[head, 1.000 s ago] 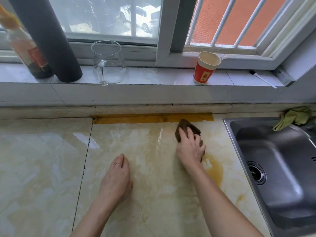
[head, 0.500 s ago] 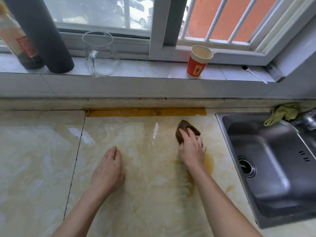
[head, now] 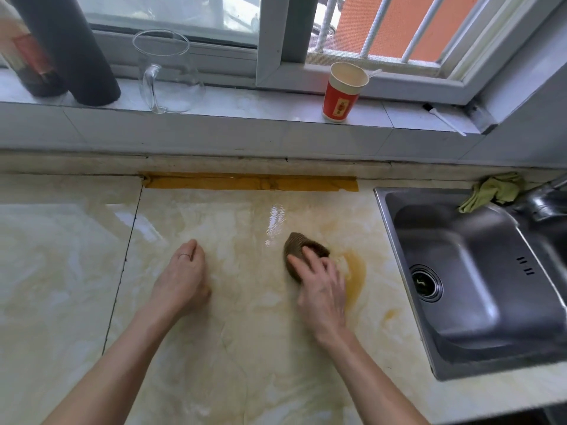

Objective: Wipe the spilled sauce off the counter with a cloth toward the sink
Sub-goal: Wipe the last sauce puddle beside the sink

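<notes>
Sauce (head: 357, 276) lies in a brown arc on the sink (head: 478, 271) side of the cloth (head: 302, 244), which the right hand (head: 322, 291) presses to the counter (head: 245, 363) with fingers (head: 302, 262) curled over it.

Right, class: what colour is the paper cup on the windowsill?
The paper cup is red with a cream rim, in the head view.

Glossy marble-look counter (head: 76, 271), brushed-metal sink (head: 478, 302), ribbed cloth (head: 299, 245).
</notes>
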{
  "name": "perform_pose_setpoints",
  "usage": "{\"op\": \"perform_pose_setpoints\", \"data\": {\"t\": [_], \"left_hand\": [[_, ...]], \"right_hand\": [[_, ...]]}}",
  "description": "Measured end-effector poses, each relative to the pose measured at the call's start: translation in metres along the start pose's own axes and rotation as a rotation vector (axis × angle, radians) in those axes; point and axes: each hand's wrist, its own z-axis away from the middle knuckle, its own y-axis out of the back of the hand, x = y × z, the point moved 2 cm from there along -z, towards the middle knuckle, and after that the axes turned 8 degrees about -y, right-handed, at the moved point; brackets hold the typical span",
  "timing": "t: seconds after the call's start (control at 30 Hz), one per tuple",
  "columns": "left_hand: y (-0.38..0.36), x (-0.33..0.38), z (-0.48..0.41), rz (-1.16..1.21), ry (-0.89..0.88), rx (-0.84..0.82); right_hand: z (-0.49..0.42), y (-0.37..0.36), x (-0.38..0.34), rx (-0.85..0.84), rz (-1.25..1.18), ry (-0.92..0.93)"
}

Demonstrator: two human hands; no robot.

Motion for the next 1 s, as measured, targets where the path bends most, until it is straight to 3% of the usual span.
{"op": "perform_pose_setpoints", "data": {"t": [0.13,0.33,0.53,0.73,0.9,1.0], "left_hand": [[0.001,-0.002,0.002,0.04,0.002,0.006],[-0.009,0.01,0.024,0.088,0.002,0.138],[-0.034,0.024,0.048,0.143,0.024,0.179],[-0.046,0.026,0.073,0.192,0.102,0.241],[-0.053,0.023,0.088,0.214,0.171,0.219],[-0.056,0.017,0.098,0.216,0.186,0.211]], "right_hand": [[0.054,-0.009,0.004,-0.068,0.056,0.298],[0.017,0.011,0.043,-0.008,0.019,0.046],[0.07,0.0,0.025,-0.081,0.015,0.441],[0.021,0.005,0.049,-0.062,-0.013,0.201],[0.078,-0.005,0.028,-0.074,0.0,0.54],[0.063,-0.007,0.031,-0.109,0.004,0.506]]}}
